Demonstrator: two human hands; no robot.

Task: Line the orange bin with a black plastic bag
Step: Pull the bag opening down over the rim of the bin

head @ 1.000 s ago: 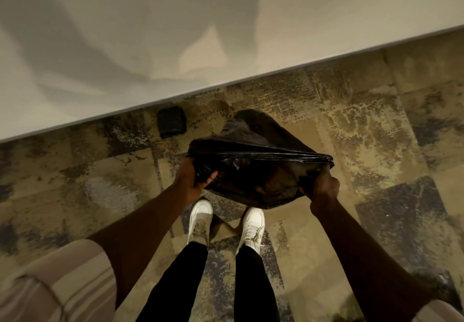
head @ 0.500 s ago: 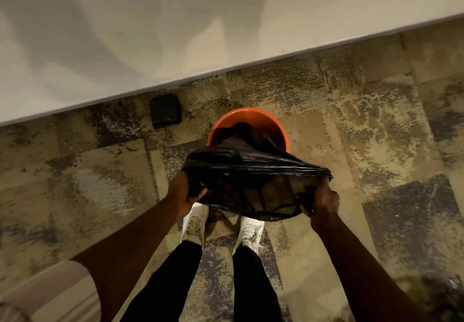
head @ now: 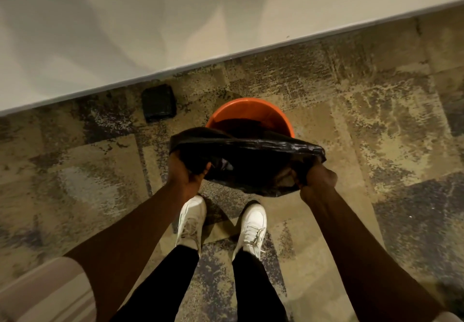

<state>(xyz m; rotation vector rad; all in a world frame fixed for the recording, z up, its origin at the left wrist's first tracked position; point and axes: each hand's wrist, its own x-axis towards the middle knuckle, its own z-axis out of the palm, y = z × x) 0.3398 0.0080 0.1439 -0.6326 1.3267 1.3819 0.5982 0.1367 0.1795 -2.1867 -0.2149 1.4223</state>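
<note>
Gripping black bag (head: 251,156), left hand (head: 185,173), right hand (head: 317,181); orange bin (head: 248,112) now more exposed.

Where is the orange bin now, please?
In the head view, the orange bin stands on the carpet near the wall, right of a small black object, partly hidden behind the black bag.

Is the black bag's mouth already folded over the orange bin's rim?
No: both hands hold the black bag stretched above the bin, and the orange bin rim shows bare.
</note>
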